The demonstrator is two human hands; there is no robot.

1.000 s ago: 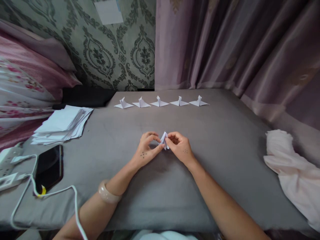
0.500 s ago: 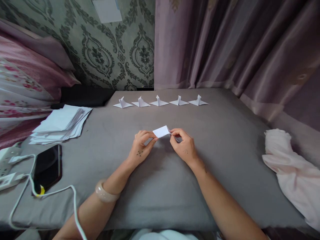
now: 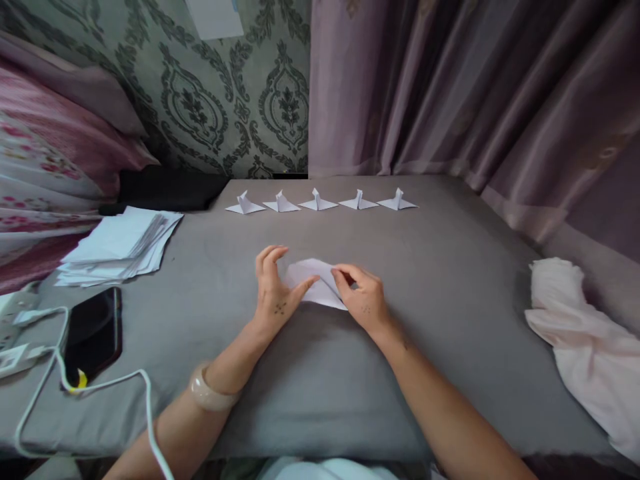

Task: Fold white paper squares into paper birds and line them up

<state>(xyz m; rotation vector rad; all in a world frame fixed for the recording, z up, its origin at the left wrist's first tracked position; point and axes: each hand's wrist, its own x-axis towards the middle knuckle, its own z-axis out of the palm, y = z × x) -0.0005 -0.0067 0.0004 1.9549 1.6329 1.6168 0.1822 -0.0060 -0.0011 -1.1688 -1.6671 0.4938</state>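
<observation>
paper (image 3: 325,294): we judge it light, easily creased — best held by its edges
left hand (image 3: 273,291): spread, thumb over paper
right hand (image 3: 364,293): pinching the paper's right edge

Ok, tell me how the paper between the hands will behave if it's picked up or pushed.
The paper is probably light: the right hand seems to hold it with just a small pinch. It should bend easily, since it looks thin and already folded. Pushed, it would likely slide or buckle rather than roll, having no rounded sides.
</observation>
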